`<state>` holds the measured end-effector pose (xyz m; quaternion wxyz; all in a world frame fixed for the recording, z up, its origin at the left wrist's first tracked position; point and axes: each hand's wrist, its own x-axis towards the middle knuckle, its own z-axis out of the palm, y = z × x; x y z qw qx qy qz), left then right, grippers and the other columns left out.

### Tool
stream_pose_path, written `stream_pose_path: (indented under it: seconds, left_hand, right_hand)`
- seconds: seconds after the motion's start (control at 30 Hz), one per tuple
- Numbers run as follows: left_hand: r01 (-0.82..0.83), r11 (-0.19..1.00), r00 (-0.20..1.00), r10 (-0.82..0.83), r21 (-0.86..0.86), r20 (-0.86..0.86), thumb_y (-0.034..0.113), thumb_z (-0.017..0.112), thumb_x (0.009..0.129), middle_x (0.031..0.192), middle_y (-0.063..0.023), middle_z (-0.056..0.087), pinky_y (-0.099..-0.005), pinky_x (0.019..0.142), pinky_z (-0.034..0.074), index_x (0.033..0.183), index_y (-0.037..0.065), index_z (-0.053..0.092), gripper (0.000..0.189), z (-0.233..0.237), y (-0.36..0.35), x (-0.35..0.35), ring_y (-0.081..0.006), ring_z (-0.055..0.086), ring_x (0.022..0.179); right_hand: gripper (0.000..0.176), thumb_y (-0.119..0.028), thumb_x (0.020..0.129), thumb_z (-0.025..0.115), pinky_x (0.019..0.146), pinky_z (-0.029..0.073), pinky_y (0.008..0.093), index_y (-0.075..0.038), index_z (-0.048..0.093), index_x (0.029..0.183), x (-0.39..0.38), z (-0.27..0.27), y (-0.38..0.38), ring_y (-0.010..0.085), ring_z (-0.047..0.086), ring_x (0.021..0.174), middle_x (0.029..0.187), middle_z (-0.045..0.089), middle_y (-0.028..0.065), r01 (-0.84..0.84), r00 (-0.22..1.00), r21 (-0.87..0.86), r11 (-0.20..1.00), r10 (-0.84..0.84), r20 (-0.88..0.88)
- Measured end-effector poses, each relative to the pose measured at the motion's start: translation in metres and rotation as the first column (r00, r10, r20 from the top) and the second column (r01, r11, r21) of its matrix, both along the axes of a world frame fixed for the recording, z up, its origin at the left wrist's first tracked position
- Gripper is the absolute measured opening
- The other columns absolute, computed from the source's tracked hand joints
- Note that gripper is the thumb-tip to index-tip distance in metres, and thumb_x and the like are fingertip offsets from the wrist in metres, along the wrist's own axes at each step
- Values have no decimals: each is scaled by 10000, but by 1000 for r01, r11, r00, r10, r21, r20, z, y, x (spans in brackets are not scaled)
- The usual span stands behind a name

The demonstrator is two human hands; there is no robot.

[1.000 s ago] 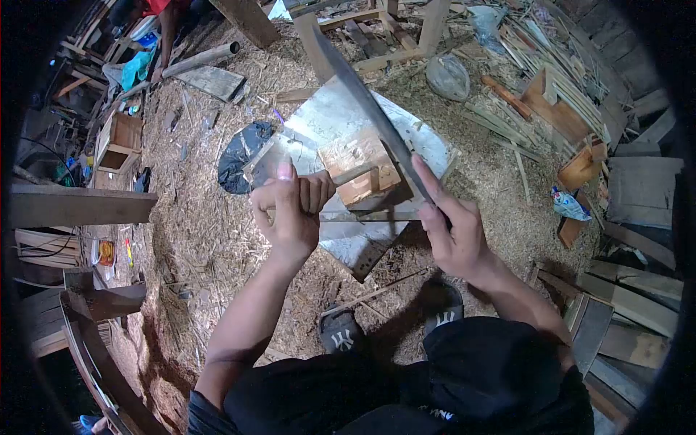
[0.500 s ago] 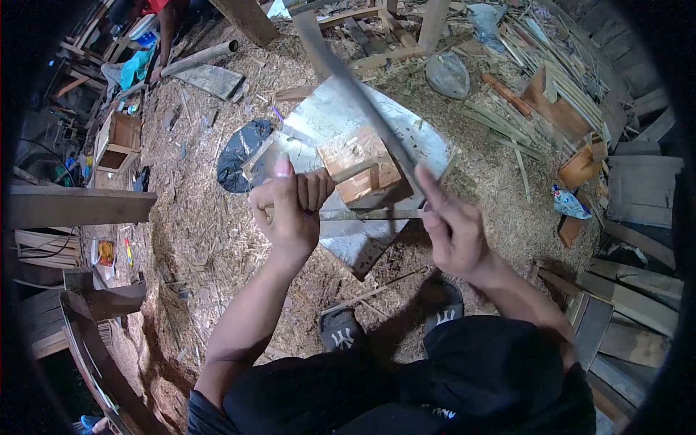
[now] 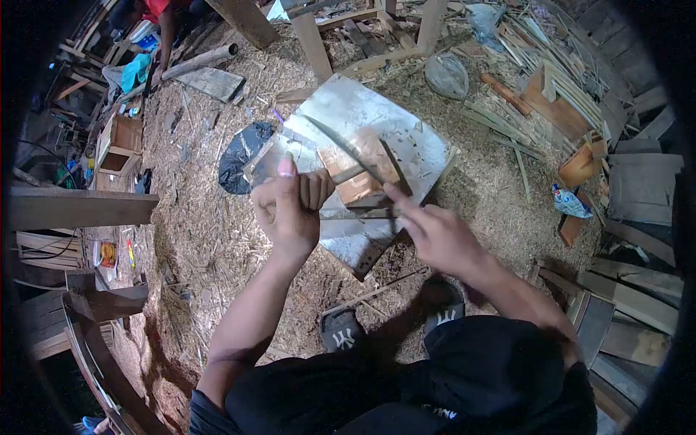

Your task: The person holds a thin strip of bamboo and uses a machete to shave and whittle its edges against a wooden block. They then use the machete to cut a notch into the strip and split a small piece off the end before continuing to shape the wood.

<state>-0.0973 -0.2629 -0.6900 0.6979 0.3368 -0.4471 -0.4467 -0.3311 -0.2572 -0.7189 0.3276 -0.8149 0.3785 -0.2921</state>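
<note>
My left hand (image 3: 290,206) is closed around a thin wooden strip (image 3: 362,214) and holds it level above a wooden block (image 3: 355,181). In my right hand (image 3: 435,235) is the handle of a long dark blade (image 3: 344,148). The blurred blade slants down over the block, close to the strip. The block rests on a scratched metal sheet (image 3: 362,109) that lies on ground covered with wood shavings. Whether the blade touches the strip or the block cannot be told.
Another person in red (image 3: 156,9) works at the top left near a pipe (image 3: 199,58). A black bag (image 3: 243,152), an open wooden box (image 3: 119,138), stacked planks (image 3: 631,290) and scrap wood ring the spot. My sandals (image 3: 341,330) stand below the sheet.
The blade has swung down from a raised, far-reaching position to just over the block. My right hand has dropped and shifted left with it. My left hand stays put.
</note>
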Motion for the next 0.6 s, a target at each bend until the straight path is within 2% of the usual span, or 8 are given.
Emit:
stream_pose_path:
  seconds: [0.03,0.17,0.2,0.27,0.37,0.4,0.5,0.6]
  left_hand:
    - [4,1000,1000,-4,-6,0,259,398,1093,446,6,206,-340,510,260,504,132,210,631,1,-1,-1,-131,163,434]
    - [-5,1000,1000,5,-11,27,265,386,1095,446,9,203,-344,501,251,503,124,224,629,3,2,-6,-131,163,434]
    - [-17,1000,999,18,-13,46,269,383,1095,447,11,203,-344,498,248,502,122,227,630,3,0,-6,-130,161,433]
    - [-12,1000,999,13,-20,47,268,385,1095,448,12,202,-344,498,249,501,121,228,632,4,-1,-8,-129,159,433]
    - [-13,1000,999,13,-13,48,266,387,1095,448,14,201,-344,497,252,497,122,230,634,5,2,-8,-127,153,432]
    - [-23,1000,999,23,-1,44,265,388,1095,448,15,202,-345,497,253,496,124,231,635,6,1,-8,-126,150,431]
    - [8,1000,1000,-8,-25,-2,259,391,1093,450,16,198,-347,500,257,495,126,229,634,2,-1,-6,-127,155,432]
    - [-3,1000,1000,3,-4,19,249,386,1094,450,16,197,-345,501,261,494,132,222,633,7,-4,-8,-125,156,433]
  right_hand:
    - [552,-99,999,523,671,557,461,-154,392,1532,-3,-3,0,391,698,707,995,705,241,21,937,174,985,41,-348]
    - [539,-64,994,517,758,551,375,-154,426,1518,-3,33,-7,341,709,807,1062,701,245,53,990,462,885,13,-138]
    - [539,-64,994,517,758,551,375,-154,426,1518,-1,30,-7,341,709,807,1062,701,245,51,991,461,886,14,-137]
    - [543,-59,994,517,746,556,383,-153,421,1520,3,15,-2,333,708,784,1032,719,217,36,964,-99,994,-8,267]
    - [562,-105,991,543,656,536,473,-146,390,1530,3,-9,-4,414,693,740,874,697,241,30,950,-192,981,32,310]
    - [560,-125,994,538,671,539,481,-154,385,1531,-4,-6,-1,426,690,750,898,698,245,-3,988,128,992,23,-153]
    - [558,-89,995,535,671,533,414,-222,422,1525,-6,11,-5,332,713,757,880,690,252,59,986,301,952,-8,-169]
    - [550,-98,999,536,645,515,420,-213,424,1525,-3,10,-2,337,664,667,774,637,237,35,999,149,988,-37,9]
